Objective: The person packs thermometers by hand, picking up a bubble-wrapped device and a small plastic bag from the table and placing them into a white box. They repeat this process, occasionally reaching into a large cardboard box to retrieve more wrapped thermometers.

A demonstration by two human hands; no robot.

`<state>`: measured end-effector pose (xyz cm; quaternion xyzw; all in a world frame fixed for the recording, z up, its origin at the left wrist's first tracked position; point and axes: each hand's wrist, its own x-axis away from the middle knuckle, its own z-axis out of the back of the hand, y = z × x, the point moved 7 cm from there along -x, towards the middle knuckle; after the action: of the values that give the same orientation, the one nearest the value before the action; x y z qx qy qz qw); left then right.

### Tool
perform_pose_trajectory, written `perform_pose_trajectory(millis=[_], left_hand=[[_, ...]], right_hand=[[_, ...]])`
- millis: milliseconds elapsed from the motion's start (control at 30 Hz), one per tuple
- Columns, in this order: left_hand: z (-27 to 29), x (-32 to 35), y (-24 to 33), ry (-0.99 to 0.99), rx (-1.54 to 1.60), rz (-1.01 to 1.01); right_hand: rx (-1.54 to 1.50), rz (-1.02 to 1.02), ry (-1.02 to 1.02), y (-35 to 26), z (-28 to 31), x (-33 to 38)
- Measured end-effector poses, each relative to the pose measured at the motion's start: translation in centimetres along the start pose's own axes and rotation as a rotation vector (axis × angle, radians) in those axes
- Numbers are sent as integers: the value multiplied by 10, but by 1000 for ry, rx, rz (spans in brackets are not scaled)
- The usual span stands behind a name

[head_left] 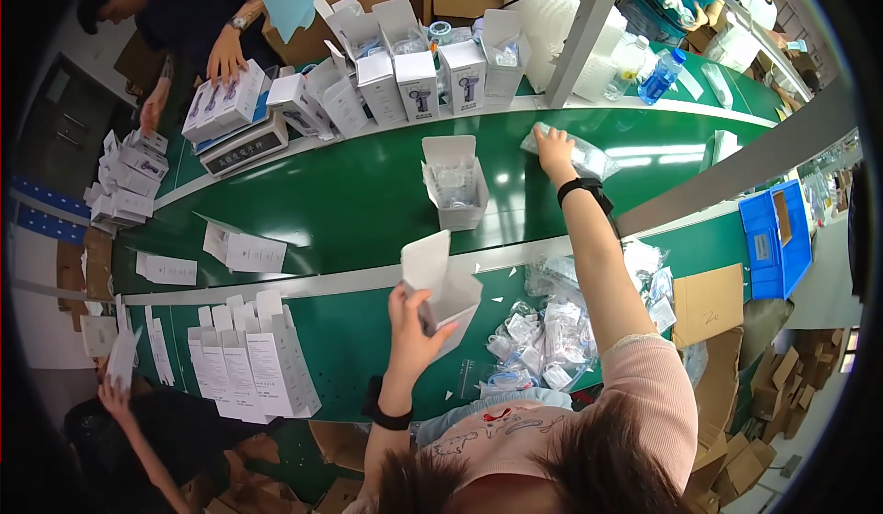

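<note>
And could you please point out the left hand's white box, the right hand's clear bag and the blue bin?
White box (428, 265): head view, its raised flap.
Clear bag (591, 159): head view, its right part.
Blue bin (778, 258): head view, its wall.

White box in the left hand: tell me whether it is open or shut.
Open: the white box in the left hand has its lid flap raised, exposing an inside wall.

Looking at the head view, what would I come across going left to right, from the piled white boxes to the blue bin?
Piled white boxes, row of standing white cartons, left hand holding an open white carton, right hand at a clear plastic pack, blue bottle, blue plastic bin.
</note>
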<state>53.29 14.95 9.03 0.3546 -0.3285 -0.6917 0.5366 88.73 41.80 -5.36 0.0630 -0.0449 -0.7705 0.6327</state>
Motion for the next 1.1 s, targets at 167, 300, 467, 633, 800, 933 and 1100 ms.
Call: perform_pose_trajectory(millis=[167,300,467,633,800,933,1100], left_hand=[[-5,-2,19,11,12,-54],[-10,-4,22,13,61,-97],[-28,3,16,60,34,-139],[-32,16,1,145,183,-69],[-42,41,10,193,132,-231],[-43,49,8,325,153,-211],[-27,51,-9,379,298,-140]], right_hand=[[28,60,160,-31,96,61],[-1078,18,412,12,199,138],[-1993,-177,623,7,257,251],[-1522,147,602,-47,277,291],[-1081,445,584,-102,273,307],[-926,498,454,-106,269,317],[-776,599,414,-104,234,348]])
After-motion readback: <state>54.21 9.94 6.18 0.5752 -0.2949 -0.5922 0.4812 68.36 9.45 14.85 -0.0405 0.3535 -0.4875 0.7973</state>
